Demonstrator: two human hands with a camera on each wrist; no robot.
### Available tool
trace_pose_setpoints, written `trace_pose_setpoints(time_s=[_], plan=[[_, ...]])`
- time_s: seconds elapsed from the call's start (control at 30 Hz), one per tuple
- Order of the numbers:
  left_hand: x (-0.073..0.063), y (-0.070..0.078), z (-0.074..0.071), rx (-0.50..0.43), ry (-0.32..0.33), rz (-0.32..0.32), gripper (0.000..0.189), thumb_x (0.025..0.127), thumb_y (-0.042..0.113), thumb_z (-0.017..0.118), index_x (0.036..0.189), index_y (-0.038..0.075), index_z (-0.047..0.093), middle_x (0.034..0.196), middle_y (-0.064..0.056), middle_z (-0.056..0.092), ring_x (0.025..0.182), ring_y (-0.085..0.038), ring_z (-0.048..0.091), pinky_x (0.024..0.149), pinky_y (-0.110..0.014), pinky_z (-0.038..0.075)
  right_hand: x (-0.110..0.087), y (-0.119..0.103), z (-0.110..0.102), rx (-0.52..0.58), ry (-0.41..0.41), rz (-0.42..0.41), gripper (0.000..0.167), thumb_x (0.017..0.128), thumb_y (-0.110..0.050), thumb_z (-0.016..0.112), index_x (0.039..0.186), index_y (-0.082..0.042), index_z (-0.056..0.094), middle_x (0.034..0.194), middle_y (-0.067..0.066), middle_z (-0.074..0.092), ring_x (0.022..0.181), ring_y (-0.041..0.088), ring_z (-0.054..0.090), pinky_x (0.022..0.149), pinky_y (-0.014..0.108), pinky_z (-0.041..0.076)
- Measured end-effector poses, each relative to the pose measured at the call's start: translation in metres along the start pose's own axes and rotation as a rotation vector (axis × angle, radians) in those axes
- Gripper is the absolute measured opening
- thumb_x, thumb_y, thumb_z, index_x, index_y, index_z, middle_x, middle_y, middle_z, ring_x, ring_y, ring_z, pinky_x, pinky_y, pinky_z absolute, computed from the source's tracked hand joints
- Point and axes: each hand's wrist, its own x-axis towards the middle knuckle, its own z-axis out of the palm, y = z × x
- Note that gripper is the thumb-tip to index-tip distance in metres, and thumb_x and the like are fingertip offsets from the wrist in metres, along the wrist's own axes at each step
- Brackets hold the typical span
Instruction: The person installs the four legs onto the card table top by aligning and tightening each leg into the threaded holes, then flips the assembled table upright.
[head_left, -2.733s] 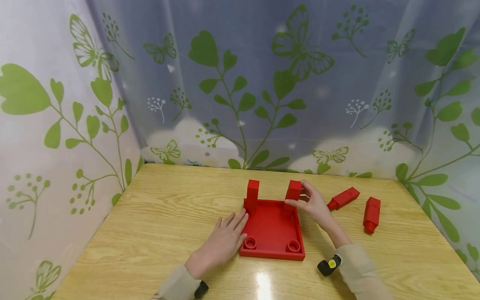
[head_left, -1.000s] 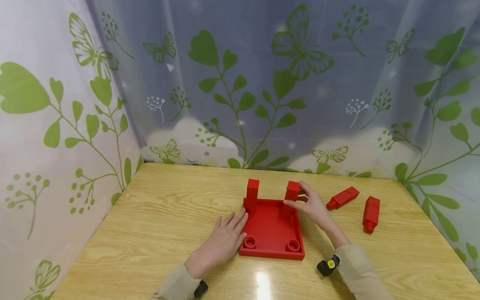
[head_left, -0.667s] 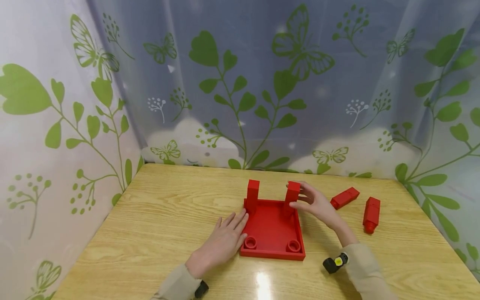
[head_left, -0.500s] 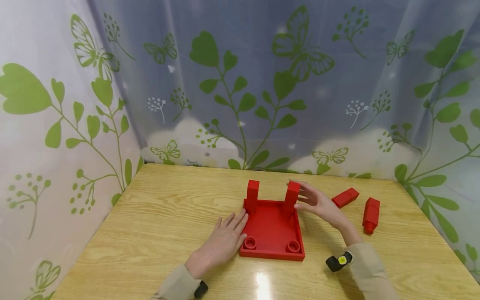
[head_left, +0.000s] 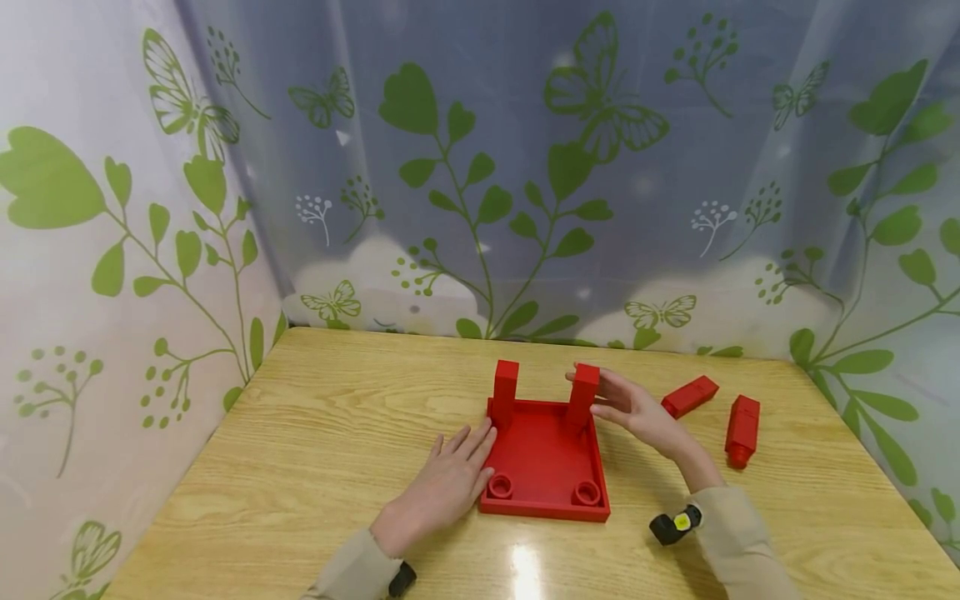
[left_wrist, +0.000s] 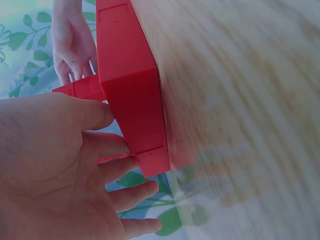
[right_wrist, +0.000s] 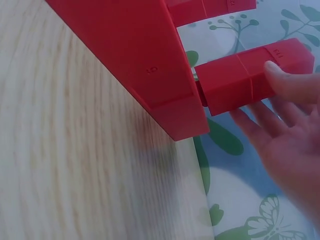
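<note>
A red square base (head_left: 543,454) with raised rims lies on the table, with round sockets at its two near corners. Upright at its far left corner stands one red post (head_left: 505,390). My right hand (head_left: 639,414) pinches another red post (head_left: 584,392) at the far right corner, thumb on the near side and fingers behind. In the right wrist view, a narrow gap shows between this post (right_wrist: 250,75) and the base (right_wrist: 145,60). My left hand (head_left: 442,483) rests with extended fingers against the base's left side; the left wrist view shows those fingertips touching its edge.
Two more red posts lie to the right on the wooden table (head_left: 337,400): one slanted post (head_left: 690,396) partly behind the right hand, and one post (head_left: 742,432) with its rounded end towards me. A leaf-patterned curtain (head_left: 480,167) borders the table's far edge.
My right hand has loosened and shifted its hold on the far right post, its wrist swinging rightward. The post sits at almost the same spot. Left hand and base have stayed put.
</note>
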Motion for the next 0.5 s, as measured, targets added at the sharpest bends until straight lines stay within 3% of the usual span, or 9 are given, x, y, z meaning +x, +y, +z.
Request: trace_pose_setpoints(time_s=[0.1, 0.23, 0.37, 0.5], plan=[[0.0, 0.0, 0.0, 0.001, 0.0, 0.0, 0.054, 0.109, 0.027, 0.046, 0.157, 0.003, 0.035, 0.166, -0.009, 0.027, 0.148, -0.04, 0.032, 0.115, -0.066, 0.027, 0.0, 0.0, 0.003, -0.019, 0.037, 0.03, 0.079, 0.099, -0.012, 0.066, 0.157, 0.011, 0.017, 0.154, 0.035, 0.035, 0.138, 0.053, 0.04, 0.106, 0.051, 0.046], [0.001, -0.001, 0.001, 0.002, 0.002, -0.003, 0.054, 0.11, 0.026, 0.045, 0.157, 0.003, 0.035, 0.166, -0.01, 0.027, 0.148, -0.04, 0.032, 0.115, -0.066, 0.027, 0.006, 0.001, 0.01, 0.0, 0.118, 0.024, 0.073, 0.094, -0.011, 0.072, 0.155, 0.004, 0.034, 0.145, 0.029, 0.05, 0.132, 0.049, 0.049, 0.101, 0.04, 0.052], [0.001, -0.001, 0.002, 0.0, 0.004, -0.005, 0.054, 0.11, 0.026, 0.044, 0.158, 0.003, 0.034, 0.166, -0.01, 0.027, 0.148, -0.04, 0.032, 0.115, -0.066, 0.026, 0.011, 0.001, 0.02, -0.052, 0.242, 0.015, 0.06, 0.09, -0.014, 0.079, 0.142, -0.002, 0.052, 0.13, 0.021, 0.06, 0.12, 0.042, 0.058, 0.091, 0.026, 0.055], [0.001, -0.002, 0.003, 0.001, 0.001, -0.01, 0.055, 0.11, 0.027, 0.044, 0.158, 0.004, 0.034, 0.166, -0.009, 0.027, 0.148, -0.04, 0.031, 0.115, -0.066, 0.026, 0.014, 0.0, 0.027, -0.109, 0.304, 0.013, 0.052, 0.088, -0.016, 0.081, 0.133, -0.004, 0.058, 0.121, 0.016, 0.062, 0.112, 0.034, 0.061, 0.091, 0.032, 0.055]])
